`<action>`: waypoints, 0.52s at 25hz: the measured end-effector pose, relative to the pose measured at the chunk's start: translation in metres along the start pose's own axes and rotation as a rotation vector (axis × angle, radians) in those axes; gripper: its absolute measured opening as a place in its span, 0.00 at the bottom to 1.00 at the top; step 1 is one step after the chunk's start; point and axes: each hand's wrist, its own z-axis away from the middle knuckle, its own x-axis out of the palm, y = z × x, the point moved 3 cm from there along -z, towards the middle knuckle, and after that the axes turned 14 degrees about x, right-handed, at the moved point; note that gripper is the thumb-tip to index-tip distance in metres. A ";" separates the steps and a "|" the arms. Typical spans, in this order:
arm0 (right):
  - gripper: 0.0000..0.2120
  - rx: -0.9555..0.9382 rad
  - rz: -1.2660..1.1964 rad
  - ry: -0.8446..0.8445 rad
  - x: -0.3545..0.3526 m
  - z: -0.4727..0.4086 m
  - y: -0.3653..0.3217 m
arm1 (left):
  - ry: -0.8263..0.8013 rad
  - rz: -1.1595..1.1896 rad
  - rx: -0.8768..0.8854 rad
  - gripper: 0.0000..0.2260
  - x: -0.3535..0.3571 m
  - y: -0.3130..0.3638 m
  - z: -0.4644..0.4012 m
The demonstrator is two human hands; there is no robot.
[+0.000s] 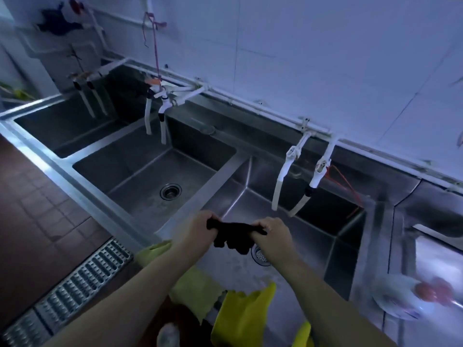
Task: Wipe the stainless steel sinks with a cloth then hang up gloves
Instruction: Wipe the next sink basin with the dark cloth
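A dark cloth (pixel 231 237) hangs bunched between my two hands, above the near part of the right-hand steel sink (pixel 333 222). My left hand (pixel 198 227) grips its left end and my right hand (pixel 271 234) grips its right end. Below the cloth the right sink's drain (pixel 260 256) shows. Yellow gloves (pixel 244 315) and a yellow-green cloth (pixel 194 289) lie draped over the sink's front rim under my forearms. The middle sink (pixel 140 169) with its round drain (pixel 170 191) lies to the left, and a third sink (pixel 65 128) lies beyond it.
White taps (pixel 298 176) hang over the right sink, and others (pixel 156 108) over the middle one. A dark item (pixel 59 25) hangs on the wall at top left. A white plate (pixel 395 299) sits on the counter at right. A metal floor grate (pixel 72 284) runs along the brown tiles.
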 end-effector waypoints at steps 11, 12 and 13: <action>0.07 0.601 0.250 -0.039 0.111 -0.043 0.057 | -0.680 -0.147 0.185 0.07 0.052 -0.120 -0.083; 0.07 0.618 0.312 -0.060 0.122 -0.047 0.063 | -0.720 -0.157 0.192 0.07 0.058 -0.128 -0.087; 0.07 0.644 0.357 -0.082 0.132 -0.050 0.070 | -0.758 -0.164 0.191 0.08 0.066 -0.135 -0.090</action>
